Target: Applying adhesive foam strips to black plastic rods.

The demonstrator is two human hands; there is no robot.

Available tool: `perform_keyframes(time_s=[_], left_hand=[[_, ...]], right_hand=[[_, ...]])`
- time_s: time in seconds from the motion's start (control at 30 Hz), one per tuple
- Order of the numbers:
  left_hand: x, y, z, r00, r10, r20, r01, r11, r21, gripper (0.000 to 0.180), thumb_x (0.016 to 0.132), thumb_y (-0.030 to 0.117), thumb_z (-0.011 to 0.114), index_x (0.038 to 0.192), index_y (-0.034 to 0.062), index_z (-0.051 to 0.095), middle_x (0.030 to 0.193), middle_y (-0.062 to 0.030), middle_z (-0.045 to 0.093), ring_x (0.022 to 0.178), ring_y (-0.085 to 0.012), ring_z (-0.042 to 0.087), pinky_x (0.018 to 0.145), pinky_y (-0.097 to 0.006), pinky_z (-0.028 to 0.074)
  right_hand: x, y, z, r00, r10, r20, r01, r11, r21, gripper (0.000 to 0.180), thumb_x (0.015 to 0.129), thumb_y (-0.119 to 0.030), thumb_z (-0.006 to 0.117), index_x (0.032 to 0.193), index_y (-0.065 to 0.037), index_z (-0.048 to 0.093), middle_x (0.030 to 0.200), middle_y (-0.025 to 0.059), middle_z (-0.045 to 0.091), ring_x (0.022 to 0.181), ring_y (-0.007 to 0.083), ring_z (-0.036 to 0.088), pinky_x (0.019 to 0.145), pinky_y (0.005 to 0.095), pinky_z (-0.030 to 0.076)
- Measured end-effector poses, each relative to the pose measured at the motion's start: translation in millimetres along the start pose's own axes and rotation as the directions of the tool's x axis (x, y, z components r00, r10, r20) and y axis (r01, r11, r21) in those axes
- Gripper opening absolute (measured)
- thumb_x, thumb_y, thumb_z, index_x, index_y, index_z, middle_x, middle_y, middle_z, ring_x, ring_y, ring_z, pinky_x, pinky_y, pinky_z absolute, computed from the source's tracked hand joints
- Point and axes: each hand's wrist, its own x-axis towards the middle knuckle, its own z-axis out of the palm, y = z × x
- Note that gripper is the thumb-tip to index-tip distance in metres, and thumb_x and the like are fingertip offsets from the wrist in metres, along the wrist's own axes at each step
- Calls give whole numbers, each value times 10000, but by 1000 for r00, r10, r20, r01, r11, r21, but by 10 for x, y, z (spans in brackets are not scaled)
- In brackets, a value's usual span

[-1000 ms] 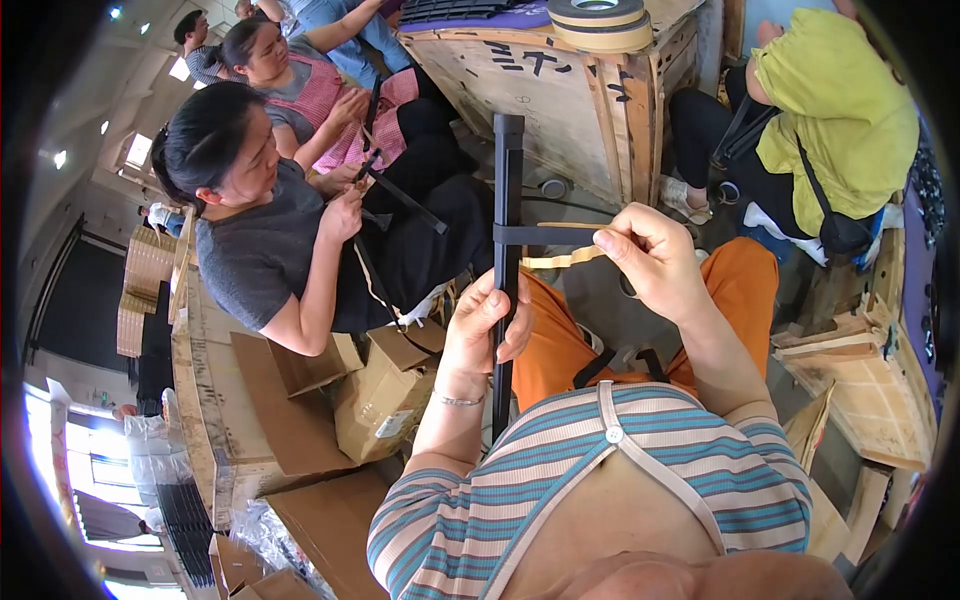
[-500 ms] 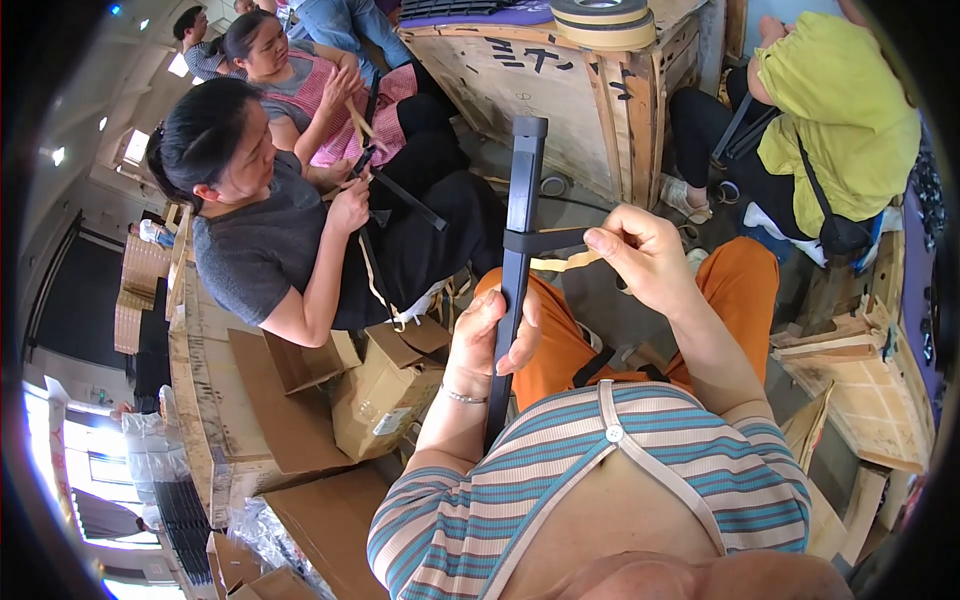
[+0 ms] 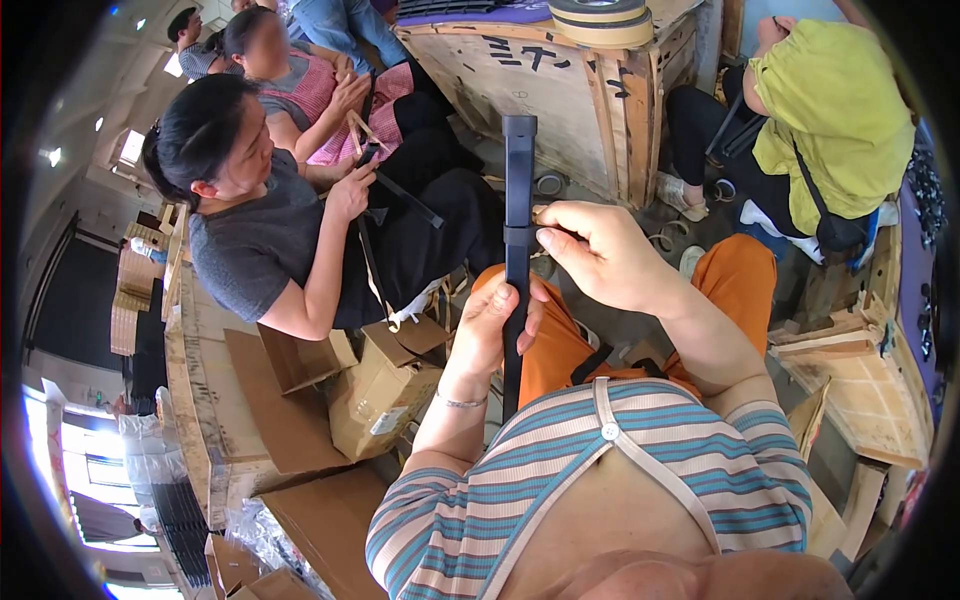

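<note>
- Here's the big plywood crate (image 3: 560, 135), standing beyond the capped end of your black bar (image 3: 519, 185), dark brush marks across its face.
- Over to the left of the bar sits a co-worker in a dark grey top (image 3: 250, 235), both hands on a slim black piece; farther off that way, another in a pink checked apron (image 3: 340, 148).
- Well to the right of the bar, there's a person in a yellow-green top (image 3: 835, 120).
- Your orange trousers (image 3: 738, 285) show on the bar's right, one knee well out from it.
- Left of the bar, near your forearm, a cardboard carton (image 3: 385, 400) sits with its flaps up.
- And the bar itself: nearly upright in view, out in front of your striped top (image 3: 590, 475), held in your grasp.
- Beyond the bar and to its right, tape rolls (image 3: 602, 30) lie stacked on the crate.
- Your right hand (image 3: 605, 255) is at the bar's right edge, thumb and forefinger close together; whether they pinch anything, you can't tell from here.
- Your left hand (image 3: 487, 320) has thumb and fingers wrapped around the bar.
- Smallest now: a black strip (image 3: 518, 236) crosses the bar just beyond that left grip, its far side hidden.
</note>
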Motion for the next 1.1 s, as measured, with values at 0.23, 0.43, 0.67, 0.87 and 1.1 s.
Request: perform_keyframes(time_s=[0.23, 0.43, 0.67, 0.87, 1.1], left_hand=[[-40, 3, -37, 992, -38, 118, 57, 984, -170, 480, 898, 445, 450, 917, -32, 501, 548, -21, 417, 392, -63, 328, 349, -200, 243], [-51, -34, -138, 953, -88, 291, 208, 887, -413, 420, 891, 366, 477, 836, -50, 489, 480, -12, 359, 342, -72, 294, 310, -208, 219], [-2, -148, 88, 851, -242, 467, 407, 865, -293, 479, 860, 367, 491, 728, -94, 489, 416, -28, 350, 302, -89, 295, 277, -224, 193], [194, -238, -143, 799, 22, 601, 458, 625, -632, 429, 916, 361, 428, 815, -54, 471, 496, -34, 397, 336, -89, 327, 291, -206, 235], [97, -287, -218, 797, -3, 604, 524, 501, -689, 393, 921, 385, 396, 814, 11, 454, 487, -29, 393, 332, -95, 335, 295, -210, 257]], right_hand=[[-23, -28, 105, 999, -29, -27, 32, 995, 91, 134, 842, -33, 483, 923, 7, 583, 559, 22, 412, 495, 62, 360, 452, 244, 310], [-26, -33, 140, 999, 18, 37, -22, 992, 125, 141, 832, -21, 464, 892, 8, 589, 593, 29, 489, 523, 71, 412, 475, 245, 348], [122, 373, 521, 976, -201, 79, 173, 947, 271, 113, 803, -33, 488, 877, -16, 572, 675, 38, 568, 610, 103, 528, 587, 278, 439], [138, 546, 112, 927, 195, 322, -376, 470, 799, 294, 912, -301, 489, 1038, -40, 534, 687, -68, 406, 568, 16, 323, 479, 176, 254], [140, 260, 257, 967, 90, 237, -225, 736, 639, 313, 889, -304, 544, 1048, -34, 523, 645, -64, 398, 489, 3, 305, 437, 171, 207]])
